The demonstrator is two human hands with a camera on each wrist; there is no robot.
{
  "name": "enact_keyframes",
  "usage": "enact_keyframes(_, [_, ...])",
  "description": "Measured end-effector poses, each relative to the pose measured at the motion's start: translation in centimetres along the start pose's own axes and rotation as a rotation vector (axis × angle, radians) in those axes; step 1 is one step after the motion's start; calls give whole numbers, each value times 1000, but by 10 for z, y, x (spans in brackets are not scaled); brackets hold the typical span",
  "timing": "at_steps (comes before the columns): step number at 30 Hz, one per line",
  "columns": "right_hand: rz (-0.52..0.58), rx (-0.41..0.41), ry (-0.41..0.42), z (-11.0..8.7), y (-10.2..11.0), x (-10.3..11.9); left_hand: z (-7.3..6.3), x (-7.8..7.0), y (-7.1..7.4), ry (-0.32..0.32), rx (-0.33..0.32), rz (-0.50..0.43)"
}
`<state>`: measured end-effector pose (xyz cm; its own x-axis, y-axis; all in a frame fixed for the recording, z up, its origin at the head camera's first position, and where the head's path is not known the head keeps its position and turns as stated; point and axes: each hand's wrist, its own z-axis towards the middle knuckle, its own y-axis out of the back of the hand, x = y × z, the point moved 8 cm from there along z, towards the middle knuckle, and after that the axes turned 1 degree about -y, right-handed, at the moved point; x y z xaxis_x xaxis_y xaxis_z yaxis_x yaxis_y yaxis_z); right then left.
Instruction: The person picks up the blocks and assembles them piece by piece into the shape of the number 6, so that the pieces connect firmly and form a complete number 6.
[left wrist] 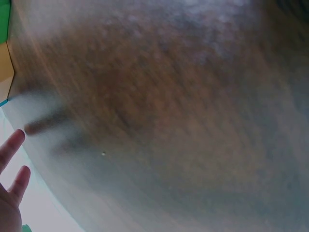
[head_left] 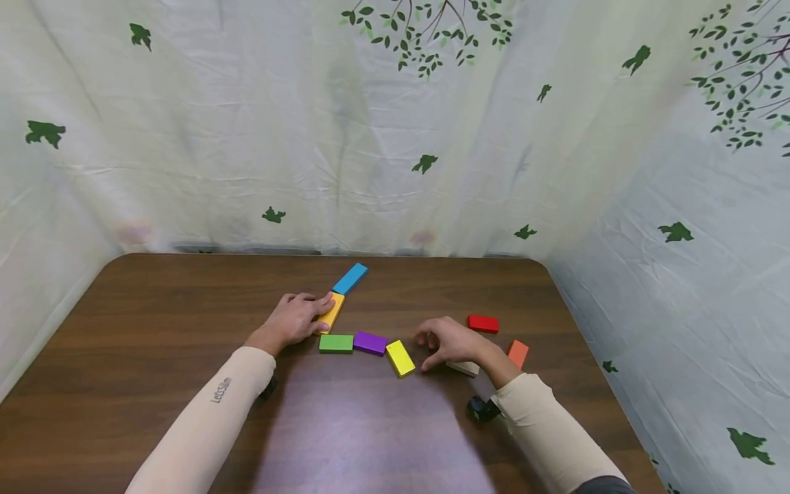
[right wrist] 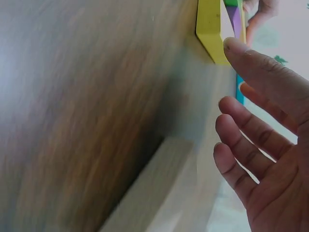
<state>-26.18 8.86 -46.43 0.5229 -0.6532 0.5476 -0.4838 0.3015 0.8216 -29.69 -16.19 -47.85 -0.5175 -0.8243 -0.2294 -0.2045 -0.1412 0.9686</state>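
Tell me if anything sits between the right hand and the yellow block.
Nothing visible does. The right hand hovers just right of the yellow block, with only bare table between; the purple block lies on its far side.

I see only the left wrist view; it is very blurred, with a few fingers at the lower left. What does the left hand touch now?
Observer: In the head view the left hand rests its fingers on the orange block, which lies end to end with the blue block.
Operator: Where is the other hand?
Observer: The right hand hovers just right of the yellow block, fingers loosely curved, holding nothing.
Operator: Are there blocks between the hands?
Observer: Yes, the green block and the purple block lie in a row on the table, and the yellow one follows them.
Operator: Any loose blocks?
Observer: The red block lies apart, behind the right hand.
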Motion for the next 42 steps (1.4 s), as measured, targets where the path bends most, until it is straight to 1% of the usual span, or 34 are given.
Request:
enact_keyframes(6, [-15,19,-22,-10,6,-9,-1,2,-1,6,2,-4])
enact_keyframes(9, [-20,26,-20,-15,9,-14,-1,2,-1,6,1,-9])
enact_keyframes(14, [-6,55,10,-23,12,-21,-3,1,0,3,-11,-10])
enact_keyframes(18, [-15,98,21,-29,13,-24,-3,2,0,-4,-25,-2])
enact_keyframes(23, [-36,141,-11,-34,14,-30,-3,1,1,-10,-35,-10])
enact_keyframes(28, [-44,168,-44,-39,14,-36,-3,0,2,-14,-39,-11])
enact_keyframes(35, [-60,185,-30,-45,13,-37,-3,1,1,1,-28,-18])
enact_keyframes(42, [-49,202,-52,-49,13,-40,-1,0,1,-4,-35,-15])
